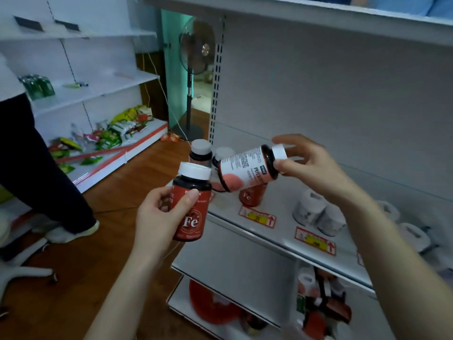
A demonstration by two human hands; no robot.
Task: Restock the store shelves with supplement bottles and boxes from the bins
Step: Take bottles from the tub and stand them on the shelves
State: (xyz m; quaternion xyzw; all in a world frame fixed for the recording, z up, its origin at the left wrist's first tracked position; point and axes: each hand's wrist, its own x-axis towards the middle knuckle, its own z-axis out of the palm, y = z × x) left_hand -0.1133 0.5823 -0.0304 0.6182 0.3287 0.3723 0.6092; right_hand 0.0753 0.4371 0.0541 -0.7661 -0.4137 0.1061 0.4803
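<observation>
**Left grip**: fingers and thumb curled round a dark plastic supplement bottle w/ white cap and red "Fe" label. Bottle is upright, just off the left front corner of the grey metal shelf, over the wood floor.

**Right grip**: thumb below and fingertips above, pinching the cap end of a second dark bottle w/ white-and-red label. This bottle lies on its side in the air, cap to the right, above the shelf's left end. Its base is near the first bottle's cap; contact can't be told.

**Shelf stock:**
- Approx. three similar white-capped bottles stand at the left end, partly hidden behind the held ones.
- White round tubs sit further right.
- Red-and-yellow price tags are on the front edge.

**Surroundings:**
- Black pedestal fan behind.
- Other person's dark trouser leg at left.
</observation>
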